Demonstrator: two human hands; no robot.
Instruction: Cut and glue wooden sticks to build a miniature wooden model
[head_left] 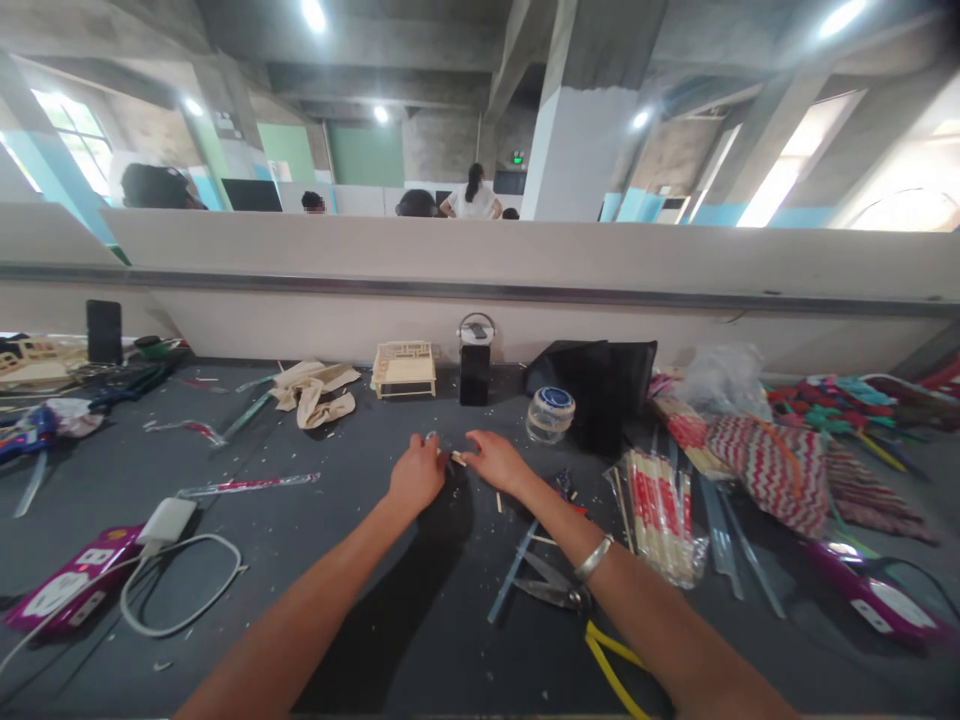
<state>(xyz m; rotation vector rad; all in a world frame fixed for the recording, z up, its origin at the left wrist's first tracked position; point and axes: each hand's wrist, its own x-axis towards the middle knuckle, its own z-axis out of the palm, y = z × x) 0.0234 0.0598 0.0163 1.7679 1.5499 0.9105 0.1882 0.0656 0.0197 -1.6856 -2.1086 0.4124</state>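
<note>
Both hands meet over the dark table, ahead of the miniature wooden bench. My left hand is closed, its fingertips pinched together; what they hold, if anything, is too small to make out. Close to its right, my right hand has thumb and fingers drawn together at a short piece of wooden stick. That piece lies in the gap between the two hands. Another small stick rests below my right hand. Under the right forearm lie yellow-handled cutters and a clear glue stick.
A phone stands upright against the partition. To its right are a clear jar and packaged sticks. Cloth gloves, a white charger and a purple power strip lie left. People are beyond the partition.
</note>
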